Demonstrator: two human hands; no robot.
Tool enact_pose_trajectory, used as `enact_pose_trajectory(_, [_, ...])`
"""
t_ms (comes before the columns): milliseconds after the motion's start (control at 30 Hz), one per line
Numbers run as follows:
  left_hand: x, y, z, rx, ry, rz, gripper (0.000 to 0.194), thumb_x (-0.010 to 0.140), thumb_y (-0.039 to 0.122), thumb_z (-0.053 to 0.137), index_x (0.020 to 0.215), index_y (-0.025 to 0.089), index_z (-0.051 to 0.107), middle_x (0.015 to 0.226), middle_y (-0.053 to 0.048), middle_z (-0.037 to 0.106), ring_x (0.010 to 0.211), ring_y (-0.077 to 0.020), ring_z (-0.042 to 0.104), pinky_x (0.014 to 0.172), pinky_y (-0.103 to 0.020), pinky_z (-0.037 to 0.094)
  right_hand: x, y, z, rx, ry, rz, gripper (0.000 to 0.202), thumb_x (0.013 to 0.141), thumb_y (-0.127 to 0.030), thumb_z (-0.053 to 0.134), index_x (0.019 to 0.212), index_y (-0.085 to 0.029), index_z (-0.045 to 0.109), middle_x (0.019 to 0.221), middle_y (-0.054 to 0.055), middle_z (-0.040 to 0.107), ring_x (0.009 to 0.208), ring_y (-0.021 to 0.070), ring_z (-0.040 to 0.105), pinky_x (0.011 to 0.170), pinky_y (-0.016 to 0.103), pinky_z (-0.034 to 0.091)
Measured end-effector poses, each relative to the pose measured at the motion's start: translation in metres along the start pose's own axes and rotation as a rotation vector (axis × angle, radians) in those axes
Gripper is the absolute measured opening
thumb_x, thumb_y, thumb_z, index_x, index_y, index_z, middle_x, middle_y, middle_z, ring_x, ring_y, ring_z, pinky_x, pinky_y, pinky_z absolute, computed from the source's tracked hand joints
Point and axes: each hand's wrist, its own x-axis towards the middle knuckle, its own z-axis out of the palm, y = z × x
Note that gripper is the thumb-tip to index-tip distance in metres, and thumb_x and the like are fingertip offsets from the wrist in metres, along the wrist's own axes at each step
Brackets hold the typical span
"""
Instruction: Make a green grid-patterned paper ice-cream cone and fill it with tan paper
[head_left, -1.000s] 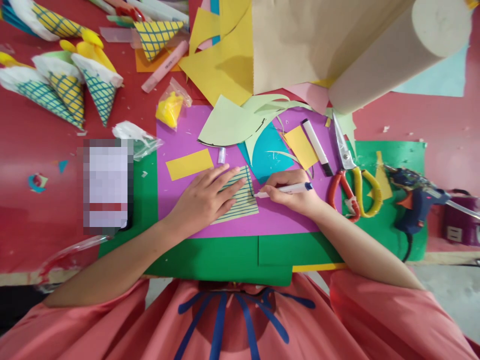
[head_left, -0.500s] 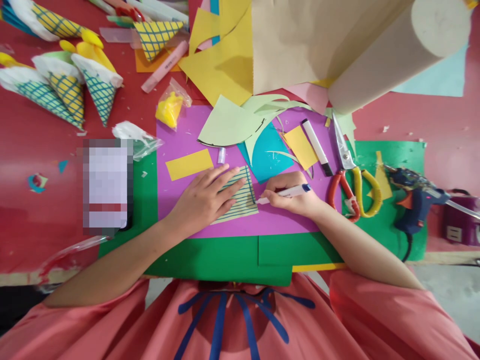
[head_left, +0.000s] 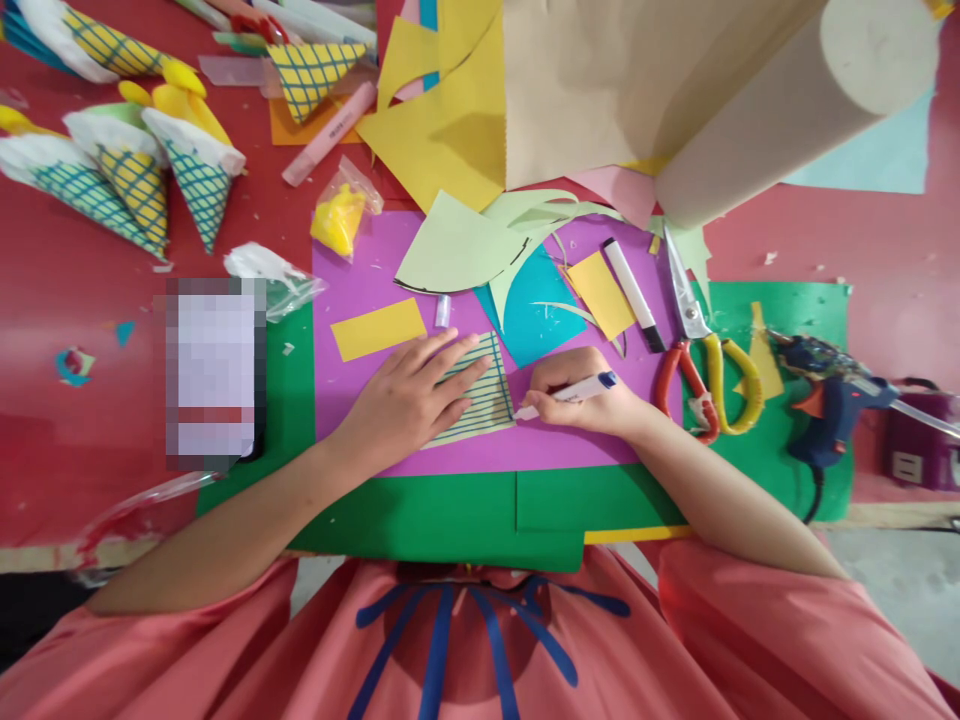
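My left hand (head_left: pixel 420 390) lies flat with fingers spread over a pale green piece of paper (head_left: pixel 484 405) that bears blue stripes. It covers the paper's left part. In my right hand (head_left: pixel 574 390) is a white marker (head_left: pixel 576 388) with a blue end, its tip touching the paper's right edge near the lower corner. A blue line runs down that edge, across the ends of the stripes. Beneath lies a purple sheet (head_left: pixel 360 410). Just above my left hand are a small marker cap (head_left: pixel 443 310) and a yellow paper strip (head_left: pixel 379 329).
Scissors (head_left: pixel 694 340) and a glue gun (head_left: pixel 825 410) lie to the right. A capped marker (head_left: pixel 634 295), green paper offcuts (head_left: pixel 450 245) and a blue piece (head_left: pixel 525 320) are beyond my hands. Decorated paper cones (head_left: pixel 199 175) sit far left; a large paper roll (head_left: pixel 780 120) is far right.
My right hand has drawn the marker tip slightly down along the paper's right edge, lengthening the blue line there. My left hand has stayed in place.
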Motion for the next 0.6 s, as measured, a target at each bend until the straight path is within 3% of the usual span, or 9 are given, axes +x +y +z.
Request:
enact_pose_trajectory(367, [0.0002,-0.0004,0.0003,-0.023,0.012,0.001,0.042,0.096,0.028,0.046,0.137,0.019,0.050,0.146,-0.010,0.047,0.136,-0.0294,0.040,0.111,-0.047,0.037,0.0028,-0.0025,-0.0004,0.115,-0.040,-0.062,0.040,0.088,-0.027,0.058,0.051,-0.016,0.044,0.051,-0.005,0.039,0.049,0.0051,0.032,0.048,0.022,0.027])
enact_pose_trajectory(467, [-0.0002,-0.0006,0.0008,-0.030,0.009,-0.001,0.043,0.096,0.028,0.047,0.138,0.020,0.050,0.147,-0.010,0.046,0.137,-0.0289,0.039,0.112,-0.047,0.036,0.0032,-0.0040,-0.0031,0.183,-0.024,0.018,0.034,0.085,-0.026,0.058,0.052,-0.015,0.052,0.050,-0.004,0.046,0.048,0.0056,0.037,0.047,0.021,0.029])
enact_pose_trajectory(600, [-0.0006,-0.0010,0.0019,-0.034,0.011,-0.004,0.043,0.096,0.028,0.047,0.138,0.020,0.049,0.146,-0.010,0.046,0.137,-0.0288,0.040,0.112,-0.048,0.036,0.0042,-0.0061,-0.0081,0.346,0.121,0.191,0.026,0.082,-0.028,0.057,0.061,-0.014,0.065,0.055,0.001,0.061,0.050,0.0097,0.052,0.045,0.021,0.037])
